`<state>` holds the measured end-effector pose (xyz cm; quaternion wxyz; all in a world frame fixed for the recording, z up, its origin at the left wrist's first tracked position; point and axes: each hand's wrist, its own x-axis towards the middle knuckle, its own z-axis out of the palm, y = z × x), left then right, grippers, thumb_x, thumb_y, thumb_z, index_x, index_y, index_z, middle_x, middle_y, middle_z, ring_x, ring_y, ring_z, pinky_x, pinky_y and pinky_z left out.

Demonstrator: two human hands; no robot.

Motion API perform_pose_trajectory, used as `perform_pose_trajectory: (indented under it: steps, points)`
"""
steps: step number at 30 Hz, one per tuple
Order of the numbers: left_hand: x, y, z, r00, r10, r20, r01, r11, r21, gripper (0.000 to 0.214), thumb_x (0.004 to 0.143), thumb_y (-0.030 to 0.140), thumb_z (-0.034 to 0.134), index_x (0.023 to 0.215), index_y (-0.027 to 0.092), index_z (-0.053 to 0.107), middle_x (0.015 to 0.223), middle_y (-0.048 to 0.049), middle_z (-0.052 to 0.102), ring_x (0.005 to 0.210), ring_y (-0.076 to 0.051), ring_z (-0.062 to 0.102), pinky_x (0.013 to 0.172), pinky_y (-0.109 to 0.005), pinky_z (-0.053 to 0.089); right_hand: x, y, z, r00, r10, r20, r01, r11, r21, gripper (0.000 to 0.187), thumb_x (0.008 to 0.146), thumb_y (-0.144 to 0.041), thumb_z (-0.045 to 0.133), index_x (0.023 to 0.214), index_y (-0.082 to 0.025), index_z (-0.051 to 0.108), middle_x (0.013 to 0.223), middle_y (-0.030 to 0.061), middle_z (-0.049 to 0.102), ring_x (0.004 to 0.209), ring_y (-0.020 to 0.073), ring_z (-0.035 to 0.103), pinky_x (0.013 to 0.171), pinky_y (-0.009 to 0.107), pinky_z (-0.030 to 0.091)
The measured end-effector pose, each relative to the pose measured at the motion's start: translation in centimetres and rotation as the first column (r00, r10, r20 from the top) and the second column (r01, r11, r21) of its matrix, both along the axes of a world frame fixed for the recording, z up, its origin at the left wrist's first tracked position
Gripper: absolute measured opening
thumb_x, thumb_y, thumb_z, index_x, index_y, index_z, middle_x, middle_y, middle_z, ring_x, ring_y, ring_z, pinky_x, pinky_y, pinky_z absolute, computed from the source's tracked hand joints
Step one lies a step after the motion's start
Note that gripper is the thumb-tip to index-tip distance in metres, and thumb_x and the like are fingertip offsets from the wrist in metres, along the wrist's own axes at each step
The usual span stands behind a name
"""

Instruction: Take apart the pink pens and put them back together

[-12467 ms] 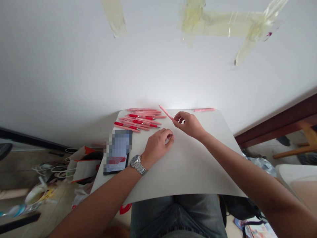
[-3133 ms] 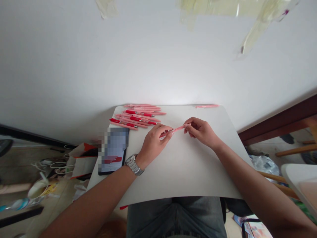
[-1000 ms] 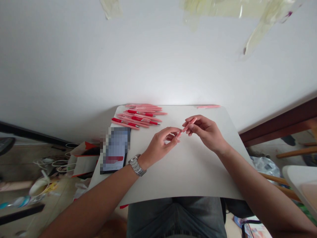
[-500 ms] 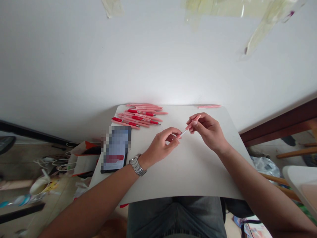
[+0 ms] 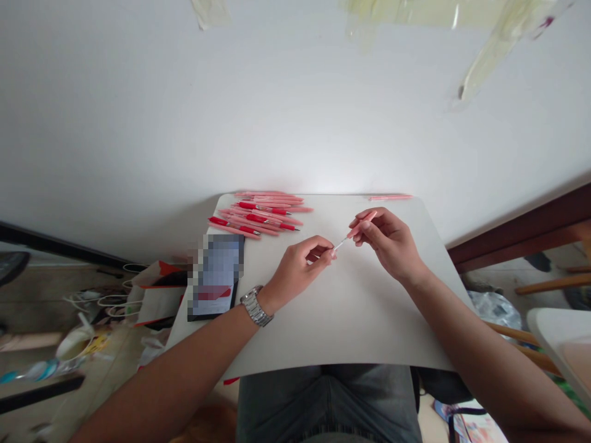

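My right hand (image 5: 388,243) grips a pink pen barrel (image 5: 354,231) between thumb and fingers, held at a slant above the white table (image 5: 351,320). A thin white refill (image 5: 340,243) sticks out of the barrel's lower end. My left hand (image 5: 305,264), with a metal watch (image 5: 256,306) on its wrist, pinches the refill's far end; the fingertips hide that end. To the back left lies a pile of pink pens (image 5: 277,202), with several red-gripped pens (image 5: 265,219) on top. One pink pen (image 5: 390,197) rests alone by the back right edge.
A phone (image 5: 215,271), its screen blurred out, lies at the table's left edge. The wall (image 5: 295,123) rises directly behind the table. Paper bags (image 5: 159,298) stand on the floor to the left. A white chair or table corner (image 5: 558,326) is at the right.
My left fingers have shifted slightly along the refill's end, and the pink piece at the fingertips is less visible. The right hand has tilted the barrel slightly, moving its top right and up.
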<state>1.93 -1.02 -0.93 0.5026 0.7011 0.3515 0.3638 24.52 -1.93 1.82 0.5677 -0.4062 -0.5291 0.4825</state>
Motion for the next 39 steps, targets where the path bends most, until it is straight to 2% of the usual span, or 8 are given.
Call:
perform_pose_trajectory:
  steps: [15, 21, 25, 29, 34, 39]
  points:
    - [-0.1, 0.0, 0.1, 1.000, 0.009, -0.026, -0.009, 1.000, 0.018, 0.024, 0.102, 0.042, 0.065, 0.103, 0.019, 0.071, 0.100, -0.0063, 0.080, 0.092, -0.018, 0.077, 0.084, -0.028, 0.060, 0.6, 0.6, -0.1, 0.994, -0.112, -0.011, 0.111, 0.993, -0.043, 0.031, 0.093, -0.053, 0.077, 0.106, -0.027, 0.070, 0.095, 0.0040, 0.075, 0.083, 0.0182, 0.070, 0.074, 0.035, 0.060]
    - [-0.2, 0.1, 0.1, 0.998, 0.040, -0.043, -0.038, 0.998, 0.046, 0.025, 0.102, 0.043, 0.065, 0.103, 0.019, 0.072, 0.100, -0.0064, 0.080, 0.091, -0.018, 0.076, 0.084, -0.027, 0.060, 1.1, 0.9, -0.2, 0.973, -0.197, 0.121, 0.200, 0.980, -0.010, 0.035, 0.094, -0.056, 0.074, 0.109, -0.025, 0.073, 0.094, 0.0055, 0.074, 0.096, 0.0222, 0.070, 0.080, 0.037, 0.059]
    - [-0.3, 0.3, 0.2, 0.997, 0.061, -0.052, -0.058, 0.996, 0.060, 0.023, 0.102, 0.042, 0.065, 0.102, 0.020, 0.072, 0.099, -0.0055, 0.080, 0.090, -0.018, 0.075, 0.084, -0.027, 0.059, 1.5, 0.9, -0.1, 0.951, -0.176, 0.256, 0.186, 0.982, -0.016, 0.038, 0.095, -0.054, 0.073, 0.115, -0.022, 0.076, 0.090, 0.0056, 0.074, 0.090, 0.0218, 0.069, 0.085, 0.040, 0.059]
    - [-0.4, 0.5, 0.0, 0.994, 0.090, -0.069, -0.084, 0.993, 0.078, 0.023, 0.102, 0.043, 0.065, 0.101, 0.020, 0.072, 0.097, -0.0043, 0.079, 0.089, -0.017, 0.073, 0.083, -0.027, 0.057, 1.9, 0.9, -0.5, 0.890, -0.139, 0.435, 0.185, 0.981, -0.065, 0.042, 0.095, -0.053, 0.072, 0.121, -0.020, 0.076, 0.084, 0.0039, 0.072, 0.081, 0.0203, 0.069, 0.084, 0.040, 0.058]
    - [-0.4, 0.6, -0.2, 0.990, 0.115, -0.081, -0.107, 0.990, 0.092, 0.025, 0.102, 0.044, 0.066, 0.099, 0.020, 0.072, 0.095, -0.0036, 0.078, 0.086, -0.017, 0.072, 0.080, -0.027, 0.056, 1.9, 1.0, -1.3, 0.780, -0.102, 0.617, 0.178, 0.982, -0.063, 0.040, 0.093, -0.044, 0.073, 0.129, -0.028, 0.070, 0.087, 0.0013, 0.075, 0.077, 0.0194, 0.071, 0.076, 0.036, 0.056]
    - [-0.5, 0.6, -0.3, 0.990, 0.117, -0.082, -0.110, 0.990, 0.090, 0.024, 0.102, 0.044, 0.065, 0.100, 0.021, 0.071, 0.095, -0.0037, 0.078, 0.085, -0.017, 0.072, 0.080, -0.027, 0.057, 1.9, 1.0, -1.5, 0.653, -0.051, 0.756, 0.128, 0.991, -0.044, 0.021, 0.094, -0.038, 0.069, 0.113, -0.028, 0.068, 0.076, -0.0024, 0.074, 0.069, 0.0180, 0.067, 0.075, 0.035, 0.053]
